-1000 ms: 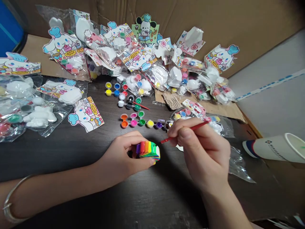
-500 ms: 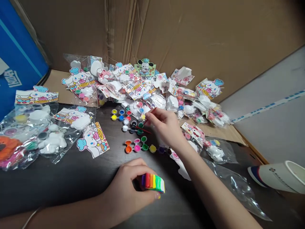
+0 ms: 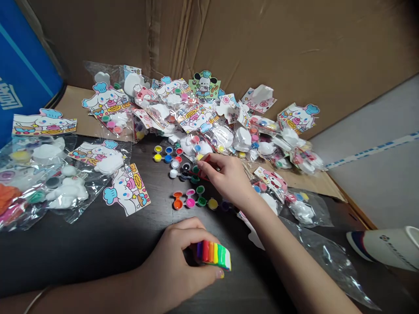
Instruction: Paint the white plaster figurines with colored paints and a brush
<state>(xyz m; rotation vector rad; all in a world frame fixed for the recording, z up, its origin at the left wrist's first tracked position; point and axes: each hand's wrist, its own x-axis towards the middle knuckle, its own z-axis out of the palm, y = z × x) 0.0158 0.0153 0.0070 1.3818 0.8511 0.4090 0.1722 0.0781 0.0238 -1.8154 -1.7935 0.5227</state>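
My left hand (image 3: 183, 257) is closed around a small painted figure (image 3: 214, 254) with purple, red, orange, yellow and green stripes and a white end. Paint marks the thumbnail. Over the paint pots, my right hand (image 3: 229, 176) pinches a thin red-handled paintbrush (image 3: 213, 165); its tip is hidden. Another thin red stick (image 3: 200, 175) lies by the black pot (image 3: 185, 171) and the dark green one. Orange (image 3: 177, 203), pink (image 3: 190, 202) and green (image 3: 201, 200) pots stand open in front, beside a yellow one (image 3: 212, 203). Yellow, blue and red pots (image 3: 168, 157) sit farther back.
Bagged white figures with printed cards (image 3: 199, 117) pile up against the cardboard wall (image 3: 262, 48). More bags (image 3: 62, 170) and a loose card (image 3: 127, 189) lie left. At right are a clear plastic bag (image 3: 330, 257) and a paper cup (image 3: 382, 249).
My right hand has lowered slightly, and its brush now shows less beyond the fingers. The left hand still holds the striped figure. The whole view has shifted a little.
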